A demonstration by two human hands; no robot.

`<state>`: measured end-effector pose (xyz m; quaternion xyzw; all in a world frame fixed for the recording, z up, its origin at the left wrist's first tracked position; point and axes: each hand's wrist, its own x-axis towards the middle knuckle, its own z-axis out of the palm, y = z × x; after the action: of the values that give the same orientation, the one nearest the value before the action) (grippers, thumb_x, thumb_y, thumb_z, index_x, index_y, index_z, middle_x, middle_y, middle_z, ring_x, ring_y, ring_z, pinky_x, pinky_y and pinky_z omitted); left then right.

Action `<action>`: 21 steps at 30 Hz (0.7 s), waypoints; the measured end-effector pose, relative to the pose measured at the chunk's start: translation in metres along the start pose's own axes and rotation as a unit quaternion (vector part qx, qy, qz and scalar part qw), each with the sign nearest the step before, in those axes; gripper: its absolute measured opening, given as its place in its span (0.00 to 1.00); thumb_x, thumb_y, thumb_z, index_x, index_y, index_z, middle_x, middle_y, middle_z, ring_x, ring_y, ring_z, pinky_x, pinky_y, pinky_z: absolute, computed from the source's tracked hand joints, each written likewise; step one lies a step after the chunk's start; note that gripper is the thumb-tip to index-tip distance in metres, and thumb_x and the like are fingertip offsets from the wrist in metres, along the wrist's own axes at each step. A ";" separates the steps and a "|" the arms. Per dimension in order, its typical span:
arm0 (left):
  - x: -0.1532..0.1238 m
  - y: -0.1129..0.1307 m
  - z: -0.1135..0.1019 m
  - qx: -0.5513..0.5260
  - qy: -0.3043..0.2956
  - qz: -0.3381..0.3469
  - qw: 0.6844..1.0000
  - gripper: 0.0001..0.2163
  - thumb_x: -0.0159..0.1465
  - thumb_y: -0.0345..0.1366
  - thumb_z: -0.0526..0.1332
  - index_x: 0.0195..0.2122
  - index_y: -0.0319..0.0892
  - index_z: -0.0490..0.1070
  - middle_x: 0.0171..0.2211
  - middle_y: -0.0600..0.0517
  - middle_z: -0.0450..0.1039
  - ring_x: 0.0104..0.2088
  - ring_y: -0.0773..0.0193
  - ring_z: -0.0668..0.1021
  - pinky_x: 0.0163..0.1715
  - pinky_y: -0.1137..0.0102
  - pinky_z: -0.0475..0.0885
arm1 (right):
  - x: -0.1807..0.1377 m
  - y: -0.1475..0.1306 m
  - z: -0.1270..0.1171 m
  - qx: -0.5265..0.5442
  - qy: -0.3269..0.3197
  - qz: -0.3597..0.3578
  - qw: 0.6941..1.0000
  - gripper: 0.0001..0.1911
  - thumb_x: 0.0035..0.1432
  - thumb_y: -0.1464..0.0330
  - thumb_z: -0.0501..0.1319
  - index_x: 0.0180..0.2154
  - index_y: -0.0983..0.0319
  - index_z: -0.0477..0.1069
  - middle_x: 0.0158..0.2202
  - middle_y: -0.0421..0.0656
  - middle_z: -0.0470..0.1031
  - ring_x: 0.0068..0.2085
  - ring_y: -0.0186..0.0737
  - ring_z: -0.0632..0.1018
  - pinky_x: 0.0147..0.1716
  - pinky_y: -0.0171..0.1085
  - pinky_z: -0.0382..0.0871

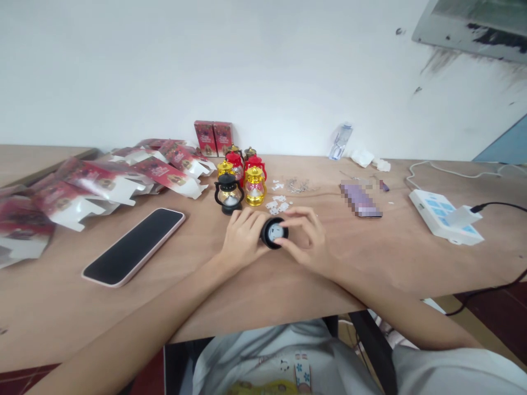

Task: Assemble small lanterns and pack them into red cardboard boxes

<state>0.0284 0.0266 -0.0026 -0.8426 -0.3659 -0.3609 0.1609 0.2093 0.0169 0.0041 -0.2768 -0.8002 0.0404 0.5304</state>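
My left hand is wrapped round a small black lantern, whose round base faces me. A white disc sits inside the black rim of that base. My right hand has its thumb and fingertips pinched at the disc's edges. Just beyond my left hand stands another black lantern, upright, with a gold lantern beside it. Red lanterns and more gold ones cluster behind them. Small white tabs and tiny metal pieces lie on the table to their right.
A phone lies at the left, below a heap of red flattened boxes. Two red boxes stand against the wall. To the right are a purple packet, crumpled tissue and a white power strip with cables.
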 end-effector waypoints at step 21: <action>0.000 0.002 -0.002 -0.024 -0.003 -0.016 1.000 0.14 0.63 0.46 0.54 0.40 0.39 0.68 0.37 0.46 0.76 0.35 0.56 0.71 0.33 0.63 0.60 | -0.006 0.002 0.001 -0.029 0.020 -0.050 0.998 0.07 0.54 0.72 0.63 0.37 0.57 0.72 0.42 0.45 0.69 0.44 0.41 0.73 0.43 0.44 0.70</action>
<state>0.0290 0.0242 -0.0018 -0.8413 -0.3713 -0.3693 0.1341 0.2109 0.0157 -0.0024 -0.2522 -0.8034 -0.0154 0.5392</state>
